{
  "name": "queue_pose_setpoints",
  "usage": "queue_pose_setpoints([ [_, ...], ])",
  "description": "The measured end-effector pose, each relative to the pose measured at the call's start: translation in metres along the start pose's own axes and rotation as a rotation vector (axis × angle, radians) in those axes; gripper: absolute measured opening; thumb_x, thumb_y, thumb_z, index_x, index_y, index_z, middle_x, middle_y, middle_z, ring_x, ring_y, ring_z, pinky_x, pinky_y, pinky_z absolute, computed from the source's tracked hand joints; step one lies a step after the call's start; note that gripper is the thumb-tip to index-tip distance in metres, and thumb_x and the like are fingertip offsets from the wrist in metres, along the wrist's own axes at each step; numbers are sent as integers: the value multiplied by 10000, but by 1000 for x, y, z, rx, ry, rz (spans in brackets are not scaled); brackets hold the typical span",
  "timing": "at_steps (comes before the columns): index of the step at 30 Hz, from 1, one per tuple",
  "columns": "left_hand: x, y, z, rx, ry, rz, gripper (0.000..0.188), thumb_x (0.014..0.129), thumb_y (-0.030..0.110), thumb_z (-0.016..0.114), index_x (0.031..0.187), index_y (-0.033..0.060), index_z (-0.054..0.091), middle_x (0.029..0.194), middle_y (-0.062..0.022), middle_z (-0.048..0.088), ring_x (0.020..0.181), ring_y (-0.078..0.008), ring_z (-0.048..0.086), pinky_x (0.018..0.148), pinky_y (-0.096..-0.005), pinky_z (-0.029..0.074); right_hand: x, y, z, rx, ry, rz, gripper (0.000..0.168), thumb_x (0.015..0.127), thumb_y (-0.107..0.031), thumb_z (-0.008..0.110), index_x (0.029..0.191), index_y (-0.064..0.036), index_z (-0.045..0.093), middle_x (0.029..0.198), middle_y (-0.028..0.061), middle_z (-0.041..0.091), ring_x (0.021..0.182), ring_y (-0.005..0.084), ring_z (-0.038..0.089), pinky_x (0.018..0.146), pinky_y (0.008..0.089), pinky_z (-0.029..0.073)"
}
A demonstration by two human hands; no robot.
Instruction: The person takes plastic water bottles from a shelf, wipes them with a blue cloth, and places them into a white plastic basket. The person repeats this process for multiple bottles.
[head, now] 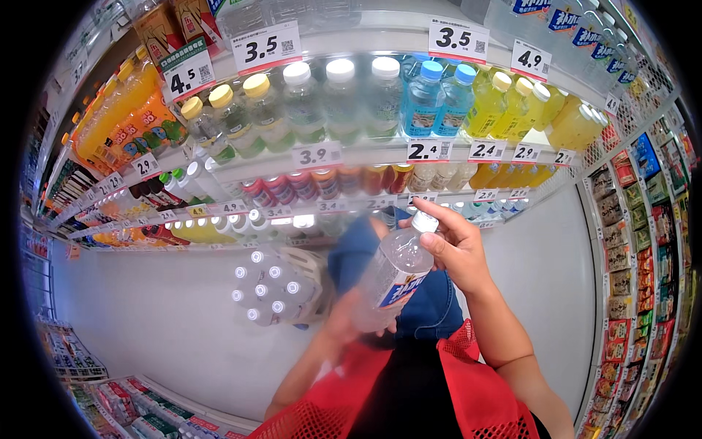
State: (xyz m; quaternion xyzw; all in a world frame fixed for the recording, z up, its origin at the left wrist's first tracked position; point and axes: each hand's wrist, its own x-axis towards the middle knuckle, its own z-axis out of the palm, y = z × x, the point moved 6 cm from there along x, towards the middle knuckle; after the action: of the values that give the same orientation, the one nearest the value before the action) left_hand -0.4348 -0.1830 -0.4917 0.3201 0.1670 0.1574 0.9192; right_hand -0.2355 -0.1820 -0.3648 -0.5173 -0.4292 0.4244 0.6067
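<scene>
A clear plastic drink bottle (403, 263) with a white cap and a blue, white and orange label is held tilted in front of my body. My right hand (452, 244) grips it around the neck, just below the cap. My left hand (354, 315), partly blurred, supports its lower end, with some fingers hidden behind it. Below and to the left of the bottle, several similar white-capped bottles (261, 291) stand grouped in a pale plastic basket (312, 274) on the floor.
A drinks shelf (373, 153) with price tags curves across the front, holding blue bottles (422, 99), yellow bottles (485, 107) and orange juice bottles (131, 120). Racks of packaged goods (620, 258) line the right side. More packs (159, 406) lie at the lower left.
</scene>
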Motion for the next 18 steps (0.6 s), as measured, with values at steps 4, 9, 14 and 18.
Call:
queue_pose_setpoints([
  [4, 2, -5, 2, -66, 28, 4, 972, 929, 776, 421, 1474, -29, 435, 1156, -211, 688, 853, -328, 747, 586, -358, 584, 13, 0, 4, 83, -62, 40, 572, 922, -239, 764, 1420, -22, 584, 1165, 148, 744, 802, 51, 655, 540, 177, 432],
  [9, -6, -1, -3, -70, 121, 49, 950, 957, 750, 399, 1489, -37, 412, 1179, -240, 682, 869, -354, 746, 611, -375, 585, 21, 13, 10, 166, -148, 141, 519, 951, -96, 710, 1441, -19, 557, 1274, 120, 701, 1113, 150, 664, 879, 264, 537],
  [14, -16, -14, -21, -149, 81, -3, 1020, 925, 783, 430, 1562, -6, 325, 1394, -294, 566, 946, -424, 728, 601, -404, 624, 28, 13, 20, 141, -146, 157, 502, 948, -81, 700, 1427, -16, 566, 1269, 132, 702, 1123, 159, 660, 911, 277, 533],
  [18, -21, -22, -17, -189, 74, -16, 1003, 932, 795, 378, 1503, -30, 394, 1182, -324, 659, 895, -455, 730, 586, -414, 622, 25, 15, 22, 157, -185, 169, 500, 949, -69, 694, 1427, -8, 561, 1260, 145, 704, 1129, 174, 661, 954, 309, 532],
])
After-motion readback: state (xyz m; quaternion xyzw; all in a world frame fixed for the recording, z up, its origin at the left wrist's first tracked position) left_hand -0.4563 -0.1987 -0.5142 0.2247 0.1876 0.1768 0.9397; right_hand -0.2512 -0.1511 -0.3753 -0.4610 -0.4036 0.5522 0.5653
